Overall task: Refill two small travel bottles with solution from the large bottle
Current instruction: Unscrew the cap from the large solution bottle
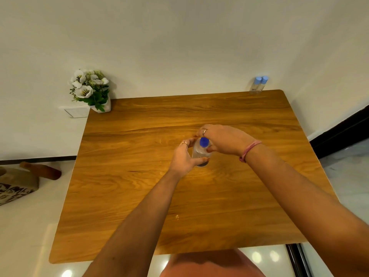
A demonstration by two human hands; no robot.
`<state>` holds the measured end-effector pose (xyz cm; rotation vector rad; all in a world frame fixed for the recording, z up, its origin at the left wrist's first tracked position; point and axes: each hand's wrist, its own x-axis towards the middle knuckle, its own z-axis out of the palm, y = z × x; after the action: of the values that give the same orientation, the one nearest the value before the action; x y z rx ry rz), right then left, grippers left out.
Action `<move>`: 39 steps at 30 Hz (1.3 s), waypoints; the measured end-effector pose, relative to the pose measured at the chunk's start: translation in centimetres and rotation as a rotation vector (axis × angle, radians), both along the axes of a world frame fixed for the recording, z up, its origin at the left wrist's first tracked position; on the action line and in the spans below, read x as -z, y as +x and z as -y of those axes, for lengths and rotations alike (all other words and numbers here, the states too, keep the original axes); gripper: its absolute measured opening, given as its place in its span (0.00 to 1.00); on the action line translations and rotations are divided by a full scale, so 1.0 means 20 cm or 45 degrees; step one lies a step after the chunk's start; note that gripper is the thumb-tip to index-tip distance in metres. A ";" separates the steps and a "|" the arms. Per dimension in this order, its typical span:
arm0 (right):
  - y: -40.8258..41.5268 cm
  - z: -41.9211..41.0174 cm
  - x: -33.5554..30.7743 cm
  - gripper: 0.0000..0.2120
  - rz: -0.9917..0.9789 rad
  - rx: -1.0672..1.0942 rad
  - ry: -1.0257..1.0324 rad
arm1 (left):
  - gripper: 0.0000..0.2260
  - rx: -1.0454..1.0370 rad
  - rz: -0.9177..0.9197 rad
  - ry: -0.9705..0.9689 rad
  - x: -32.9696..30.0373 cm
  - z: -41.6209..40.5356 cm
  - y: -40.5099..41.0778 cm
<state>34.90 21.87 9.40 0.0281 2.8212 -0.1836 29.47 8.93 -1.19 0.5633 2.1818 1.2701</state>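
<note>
Head view: left hand [182, 158] grips large bottle [200, 151] (right hand [221, 139] at cap).

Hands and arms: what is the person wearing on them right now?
Both forearms are bare, with no sleeves. The right hand has a ring on one finger and a pink cord bracelet at the wrist. The left hand has a thin ring too.

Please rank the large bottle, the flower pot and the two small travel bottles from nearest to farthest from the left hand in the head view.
1. large bottle, in the left hand.
2. flower pot, far left corner.
3. small travel bottles, far right corner.
</note>
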 end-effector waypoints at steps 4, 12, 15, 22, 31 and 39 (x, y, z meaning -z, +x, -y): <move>-0.01 0.03 0.01 0.12 -0.082 0.020 0.102 | 0.39 -0.002 0.027 0.009 0.00 0.00 0.00; -0.02 0.02 -0.02 0.28 0.101 0.108 0.013 | 0.39 0.014 0.035 0.008 0.01 0.00 0.00; -0.02 0.04 -0.01 0.15 -0.008 -0.047 0.120 | 0.38 0.014 0.033 0.013 0.00 0.00 0.00; -0.03 0.00 -0.01 0.29 -0.004 0.203 0.155 | 0.39 0.008 0.020 -0.011 0.00 0.00 0.01; -0.01 0.01 0.01 0.13 -0.079 0.106 0.022 | 0.38 0.014 -0.022 -0.004 0.00 0.00 0.01; -0.03 0.01 0.00 0.31 0.031 0.076 0.081 | 0.37 0.010 0.026 0.019 0.01 0.01 0.00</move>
<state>34.37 21.68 9.37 0.1278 2.8026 -0.1063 29.50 8.83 -1.37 0.5617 2.1529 1.2840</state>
